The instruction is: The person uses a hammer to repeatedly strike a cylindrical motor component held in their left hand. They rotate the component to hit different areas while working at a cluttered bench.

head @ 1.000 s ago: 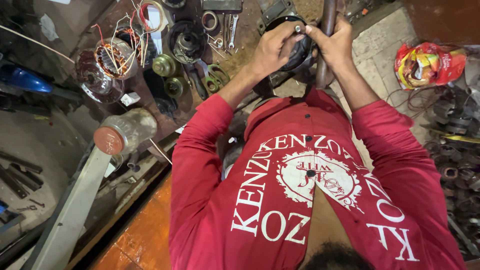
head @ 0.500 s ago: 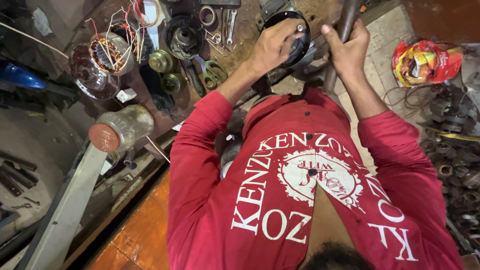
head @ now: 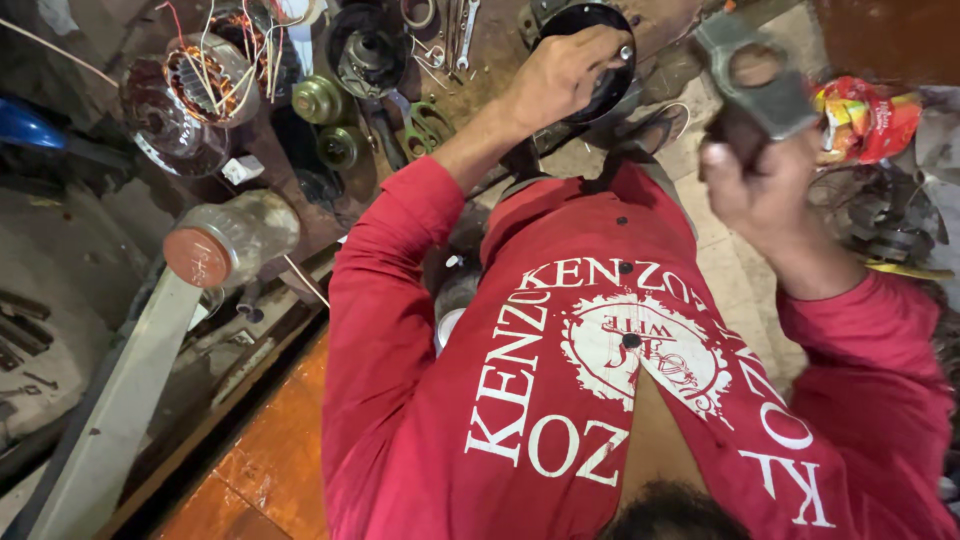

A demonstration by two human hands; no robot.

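Two hands work apart here. Nearest, the right hand (head: 765,185) is raised at the right, fist closed around the handle of a grey wrench (head: 755,75), whose long axis rises away from the person, its ringed head topmost. Farther off and to the left, the left hand (head: 560,75) grips the rim of a round black housing (head: 590,55) on the table (head: 500,45). So the housing lies left of and beyond the wrench, with the left hand the nearer one, already on it.

bench (head: 500,50): dark, grimy | on it: wound stator (head: 195,85), pulleys (head: 322,100), wrenches (head: 458,28), jar (head: 230,240)
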